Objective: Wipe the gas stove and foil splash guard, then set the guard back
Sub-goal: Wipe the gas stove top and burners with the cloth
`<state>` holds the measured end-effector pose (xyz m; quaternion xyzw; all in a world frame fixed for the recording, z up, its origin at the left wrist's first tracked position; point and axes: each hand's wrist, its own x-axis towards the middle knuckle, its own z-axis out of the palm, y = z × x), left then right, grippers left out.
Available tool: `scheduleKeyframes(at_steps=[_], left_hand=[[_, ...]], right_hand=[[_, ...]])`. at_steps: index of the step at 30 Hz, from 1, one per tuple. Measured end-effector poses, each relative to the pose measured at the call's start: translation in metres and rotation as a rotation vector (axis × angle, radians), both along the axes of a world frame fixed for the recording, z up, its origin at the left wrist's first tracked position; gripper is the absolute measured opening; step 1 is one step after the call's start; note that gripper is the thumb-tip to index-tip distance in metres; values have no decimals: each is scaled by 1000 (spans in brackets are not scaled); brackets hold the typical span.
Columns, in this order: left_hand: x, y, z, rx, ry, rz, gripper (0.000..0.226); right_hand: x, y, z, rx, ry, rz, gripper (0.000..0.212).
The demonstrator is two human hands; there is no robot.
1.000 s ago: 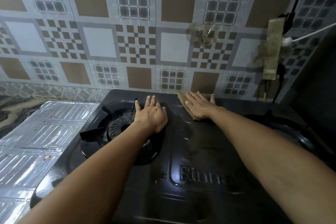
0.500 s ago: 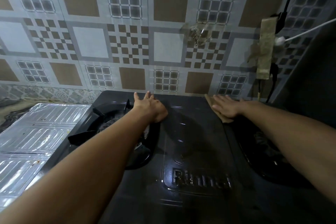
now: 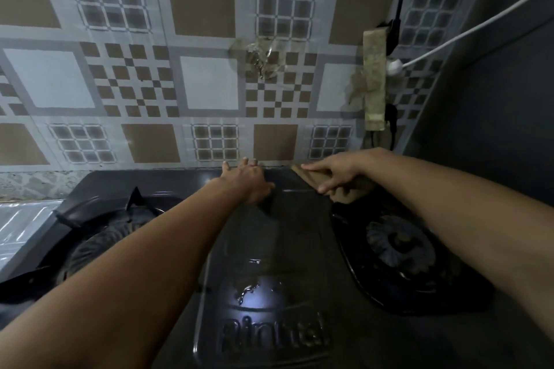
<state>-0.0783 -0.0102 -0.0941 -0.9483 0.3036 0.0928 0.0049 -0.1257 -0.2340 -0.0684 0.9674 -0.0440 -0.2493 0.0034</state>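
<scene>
Foil guard (image 3: 27, 222) lies flat left of the stove (image 3: 269, 249), still unwiped. My left hand (image 3: 248, 181) rests open at the back edge; my right hand (image 3: 335, 172), fingers pressing the cloth (image 3: 317, 180), has swept rightward along the rear.

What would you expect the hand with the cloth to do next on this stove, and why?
Probably sweep the cloth toward the front. The right hand presses it flat at the stove's back edge, the left hand rests beside it, and wet streaks show on the centre panel.
</scene>
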Motion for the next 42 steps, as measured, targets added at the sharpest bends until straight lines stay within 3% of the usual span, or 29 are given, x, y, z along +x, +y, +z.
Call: scheduleKeyframes(at_steps=[5, 9, 11, 17, 22, 25, 27, 31, 34, 37, 40, 42], left_hand=[[-5, -24, -5, -1, -17, -39, 72], [-7, -44, -5, -9, 6, -85, 74], [-6, -53, -4, -10, 24, -106, 72], [-8, -73, 4, 46, 41, -147, 69], [-7, -91, 8, 42, 107, -150, 59], [-6, -99, 8, 106, 145, -86, 70], [-3, -104, 6, 151, 131, -87, 78], [-2, -109, 1, 188, 92, -58, 65], [-19, -118, 10, 173, 62, -54, 64], [-41, -137, 16, 2, 26, -118, 54], [-66, -167, 9, -212, 122, -282, 54], [-80, -181, 0, -231, 181, -387, 58]], right_hand=[[-10, -52, 10, -150, 11, -115, 92], [-4, -47, 9, -160, -90, -5, 94], [-5, -43, 10, -134, -168, 46, 92], [-17, -72, 16, 98, -142, -24, 60], [-13, -66, 2, 109, -248, 1, 63], [-18, -72, 1, 146, -251, 6, 64], [-19, -82, 4, 70, -229, 13, 58], [-38, -113, 17, -105, -116, -48, 61], [-60, -131, 10, -36, -144, -165, 73], [-69, -136, -1, 66, -248, -229, 70], [-86, -144, -12, 302, -370, -344, 62], [-96, -147, -21, 419, -447, -421, 60]])
